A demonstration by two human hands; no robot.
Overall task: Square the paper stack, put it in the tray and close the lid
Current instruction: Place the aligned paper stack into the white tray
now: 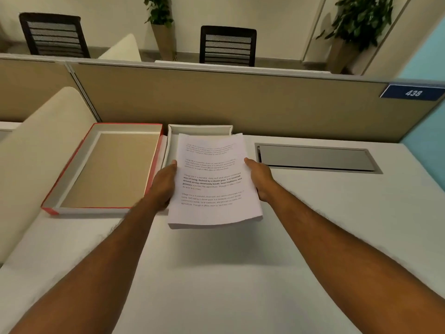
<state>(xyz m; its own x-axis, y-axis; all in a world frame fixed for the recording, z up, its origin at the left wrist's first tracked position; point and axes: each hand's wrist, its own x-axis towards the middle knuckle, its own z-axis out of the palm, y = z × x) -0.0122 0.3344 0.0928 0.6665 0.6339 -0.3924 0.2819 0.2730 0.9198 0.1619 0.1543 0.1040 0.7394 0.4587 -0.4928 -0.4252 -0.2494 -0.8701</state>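
A stack of printed white paper (pixel 212 179) hangs in the air above the desk, its edges lined up. My left hand (pixel 165 185) grips its left edge and my right hand (pixel 261 179) grips its right edge. The far part of the stack is over a white tray (pixel 199 128) that stands against the partition; most of the tray is hidden behind the sheets. To the left lies the red-edged lid (pixel 106 169), upside down, showing its brown inside.
A tan partition wall (pixel 240 102) runs behind the tray. A metal cable flap (pixel 315 157) is set into the white desk (pixel 240 273) at the right. A cream curved divider (pixel 36 145) rises at the left. Chairs and plants stand beyond the partition.
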